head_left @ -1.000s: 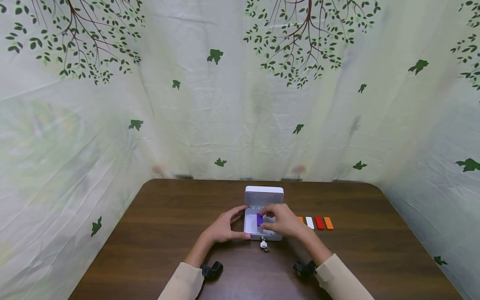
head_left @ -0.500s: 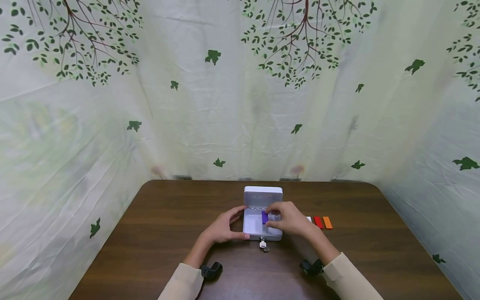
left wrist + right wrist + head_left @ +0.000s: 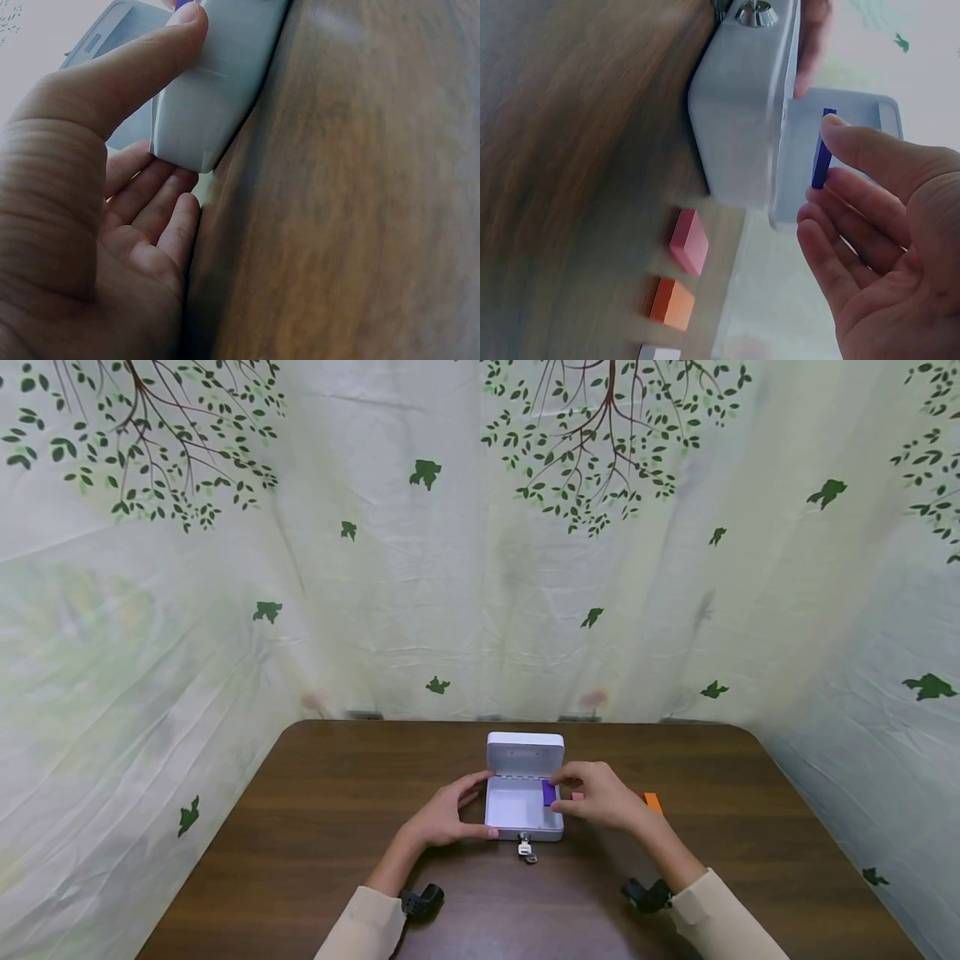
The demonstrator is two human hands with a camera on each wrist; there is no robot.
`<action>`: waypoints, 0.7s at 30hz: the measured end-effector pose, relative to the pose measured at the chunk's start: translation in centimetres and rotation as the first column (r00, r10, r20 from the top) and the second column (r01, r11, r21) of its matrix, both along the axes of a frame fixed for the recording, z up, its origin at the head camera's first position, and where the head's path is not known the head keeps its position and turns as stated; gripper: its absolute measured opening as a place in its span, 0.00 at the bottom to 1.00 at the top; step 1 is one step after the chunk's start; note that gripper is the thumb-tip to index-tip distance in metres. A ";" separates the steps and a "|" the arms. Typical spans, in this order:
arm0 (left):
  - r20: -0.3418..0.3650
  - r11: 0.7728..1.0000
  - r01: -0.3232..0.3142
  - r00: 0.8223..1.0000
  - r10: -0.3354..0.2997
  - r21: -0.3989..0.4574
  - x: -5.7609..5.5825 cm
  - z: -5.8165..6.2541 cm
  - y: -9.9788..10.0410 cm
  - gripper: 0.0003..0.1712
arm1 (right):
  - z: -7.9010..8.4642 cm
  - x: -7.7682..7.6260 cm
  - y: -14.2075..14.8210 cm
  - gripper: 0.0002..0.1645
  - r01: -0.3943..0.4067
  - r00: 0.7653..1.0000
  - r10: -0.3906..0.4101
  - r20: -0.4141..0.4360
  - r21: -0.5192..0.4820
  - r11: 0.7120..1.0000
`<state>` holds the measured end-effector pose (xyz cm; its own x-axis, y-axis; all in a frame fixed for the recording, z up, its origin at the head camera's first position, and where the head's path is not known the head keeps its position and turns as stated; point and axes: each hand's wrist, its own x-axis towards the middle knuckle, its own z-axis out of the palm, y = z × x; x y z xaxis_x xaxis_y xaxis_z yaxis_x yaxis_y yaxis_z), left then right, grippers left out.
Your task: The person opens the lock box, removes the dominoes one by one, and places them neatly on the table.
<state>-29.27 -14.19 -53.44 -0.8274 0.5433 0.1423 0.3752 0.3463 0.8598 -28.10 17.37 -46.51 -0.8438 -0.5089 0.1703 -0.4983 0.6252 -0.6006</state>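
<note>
A white metal cash box (image 3: 510, 835) lies with its lid (image 3: 525, 753) raised at the back. My left hand (image 3: 444, 812) grips its left end, thumb at the front corner and fingers towards the back. My right hand (image 3: 600, 795) pinches a flat purple domino (image 3: 549, 793) between thumb and fingers over the box's right side. In the right wrist view this domino (image 3: 823, 150) stands on edge above the rim, in front of the lid. Keys (image 3: 528, 850) hang from the lock at the box's front.
Right of the box a pink domino (image 3: 690, 241), an orange domino (image 3: 673, 304) and a white domino (image 3: 660, 352) stand in a row on the brown table (image 3: 360, 777). Another orange domino (image 3: 653, 802) shows beyond the right hand. A leaf-patterned curtain (image 3: 480, 568) hangs behind the table.
My right hand has moved rightward with the purple domino, from over the box's middle to its right wall, covering more of the row. My left hand has stayed on the box.
</note>
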 end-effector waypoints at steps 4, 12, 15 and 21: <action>0.002 1.000 -0.001 1.000 0.001 -0.007 -0.1 0.0 0.0 0.55 | -0.1 0.1 0.9 0.20 0.006 1.000 -0.005 0.020 -0.034 0.999; -0.001 1.000 0.003 1.000 -0.003 -0.017 -0.2 0.0 -0.1 0.55 | 0.5 0.3 2.5 0.19 0.016 1.000 -0.016 0.022 -0.039 0.999; -0.003 1.000 0.004 1.000 -0.004 -0.028 -0.2 0.1 -0.1 0.56 | 0.6 0.4 3.0 0.19 0.030 0.999 -0.028 0.032 -0.042 0.999; 0.004 0.999 -0.004 1.000 0.005 -0.052 -0.2 0.0 -0.1 0.57 | 0.7 0.6 4.4 0.18 0.048 0.998 -0.045 0.039 -0.067 0.997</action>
<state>-29.43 -14.28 -53.41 -0.8303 0.5462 0.1109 0.3704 0.3921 0.8421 -27.49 21.73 -45.78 -0.8729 -0.4571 0.1707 -0.4457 0.6046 -0.6601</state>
